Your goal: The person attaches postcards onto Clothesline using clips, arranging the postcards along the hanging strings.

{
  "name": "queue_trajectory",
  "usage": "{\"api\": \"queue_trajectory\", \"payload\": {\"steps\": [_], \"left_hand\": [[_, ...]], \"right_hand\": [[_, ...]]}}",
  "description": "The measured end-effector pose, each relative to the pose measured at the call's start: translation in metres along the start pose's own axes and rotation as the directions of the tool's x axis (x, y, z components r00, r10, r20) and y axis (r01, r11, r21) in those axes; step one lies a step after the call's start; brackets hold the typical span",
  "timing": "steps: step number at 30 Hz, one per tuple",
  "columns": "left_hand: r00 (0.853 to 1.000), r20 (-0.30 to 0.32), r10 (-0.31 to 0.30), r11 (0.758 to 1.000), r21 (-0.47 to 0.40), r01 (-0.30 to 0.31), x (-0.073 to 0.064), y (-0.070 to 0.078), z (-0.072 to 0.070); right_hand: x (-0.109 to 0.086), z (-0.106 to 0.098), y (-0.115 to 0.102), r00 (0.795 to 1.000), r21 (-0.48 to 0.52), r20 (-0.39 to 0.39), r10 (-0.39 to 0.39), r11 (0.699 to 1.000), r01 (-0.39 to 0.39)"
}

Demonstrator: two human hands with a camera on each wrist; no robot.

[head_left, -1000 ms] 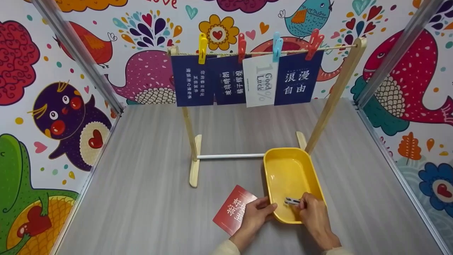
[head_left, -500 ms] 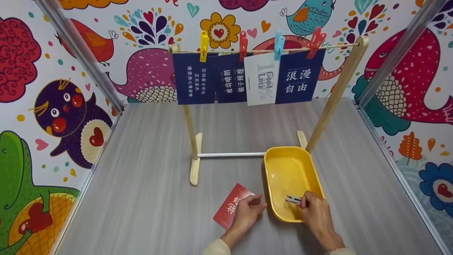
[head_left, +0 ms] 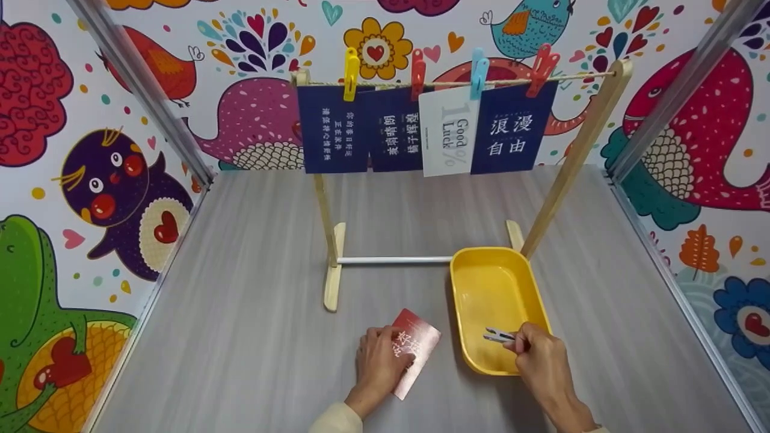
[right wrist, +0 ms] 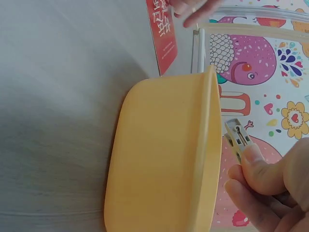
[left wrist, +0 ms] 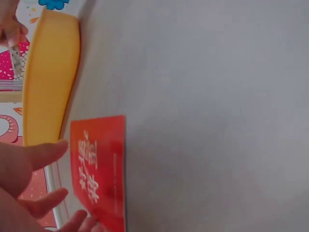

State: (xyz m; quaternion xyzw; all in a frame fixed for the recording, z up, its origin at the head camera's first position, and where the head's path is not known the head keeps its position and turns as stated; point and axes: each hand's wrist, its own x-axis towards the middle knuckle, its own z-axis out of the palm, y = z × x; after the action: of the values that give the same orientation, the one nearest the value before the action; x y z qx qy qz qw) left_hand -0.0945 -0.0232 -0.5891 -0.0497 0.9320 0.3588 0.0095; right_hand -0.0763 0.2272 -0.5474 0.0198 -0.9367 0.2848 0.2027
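Observation:
My left hand (head_left: 382,358) is over the left part of a red card (head_left: 422,340) with white Chinese characters, beside the yellow basin. In the left wrist view its thumb and fingers are spread apart, fingertips right at the edge of the card (left wrist: 104,164). My right hand (head_left: 544,355) pinches a grey-and-white clothespin (head_left: 498,335) by one end, above the near part of the yellow basin (head_left: 529,282). Seen from the right wrist, the clothespin (right wrist: 236,133) points away from thumb and index finger, by the basin's rim.
Behind the basin stands a wooden rack (head_left: 562,162) with a rope (head_left: 580,77) across its top. Four clothespins would exceed plain counting, so several, such as a yellow one (head_left: 351,75), hold blue cards (head_left: 514,129) and a white card (head_left: 448,132). Patterned walls enclose the grey table (head_left: 240,337).
My left hand has let go of the basin's rim and moved left over the red card. The right hand has stayed by the basin with the clothespin, rising slightly.

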Motion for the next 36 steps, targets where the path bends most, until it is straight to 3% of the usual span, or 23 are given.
{"api": "queue_trajectory", "payload": {"steps": [8,15,23,26,30,33,36], "left_hand": [[0.998,-0.005,-0.063,0.993,0.095,0.063,0.003,-0.006,0.003],[0.992,0.055,-0.112,0.984,0.147,0.102,0.003,-0.01,0.0],[0.988,0.087,-0.131,0.991,0.008,0.131,0.011,-0.019,-0.016],[0.972,0.174,-0.157,0.981,-0.09,0.174,0.015,-0.024,-0.022],[0.936,0.286,-0.207,0.953,-0.156,0.258,0.02,-0.029,-0.03],[0.919,0.313,-0.238,0.94,-0.164,0.299,0.022,-0.029,-0.035],[0.914,0.339,-0.225,0.926,-0.216,0.308,0.023,-0.03,-0.039]], "right_hand": [[0.001,-0.003,-0.01,0.998,0.014,0.047,0.043,0.999,-0.044],[0.0,-0.005,-0.016,0.998,0.017,0.058,0.022,1.0,-0.023],[0.005,-0.009,-0.019,0.996,0.054,0.086,-0.002,0.999,-0.002],[0.006,-0.009,-0.017,0.996,0.064,0.08,-0.028,0.998,0.023],[0.008,-0.009,-0.013,0.996,0.073,0.041,-0.082,0.994,0.079],[0.01,-0.009,-0.011,0.994,0.079,0.036,-0.101,0.992,0.098],[0.011,-0.01,-0.01,0.993,0.091,0.053,-0.105,0.991,0.1]]}}
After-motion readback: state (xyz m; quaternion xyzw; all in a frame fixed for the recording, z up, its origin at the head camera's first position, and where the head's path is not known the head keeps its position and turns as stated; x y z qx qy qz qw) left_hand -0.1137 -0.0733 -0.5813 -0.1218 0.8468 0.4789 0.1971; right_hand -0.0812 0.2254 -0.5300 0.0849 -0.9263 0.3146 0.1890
